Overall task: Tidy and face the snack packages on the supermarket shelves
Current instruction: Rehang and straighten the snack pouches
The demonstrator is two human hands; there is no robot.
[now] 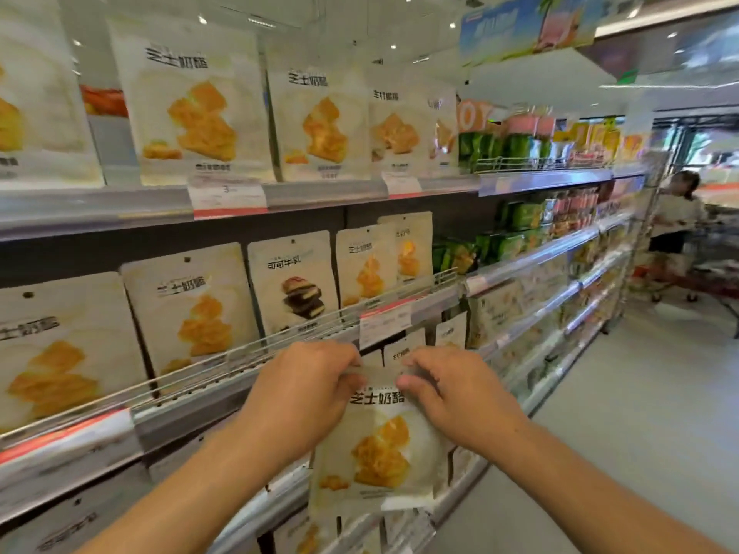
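Both hands up front – left hand (308,389) and right hand (452,393) each pinch a top corner of a cream snack pouch (380,445), held upright, face toward camera, in front of the lower shelf edge (280,501). Behind – middle shelf (248,377) with matching pouches and one chocolate pouch (294,283) behind a wire rail. Farther right, green packs (516,147); a person (680,209) at aisle end.

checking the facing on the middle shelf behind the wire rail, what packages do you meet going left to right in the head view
Cheese pastry package at the left edge → second cheese pastry package → chocolate pastry package → smaller cheese pastry package → green packages further along the aisle.
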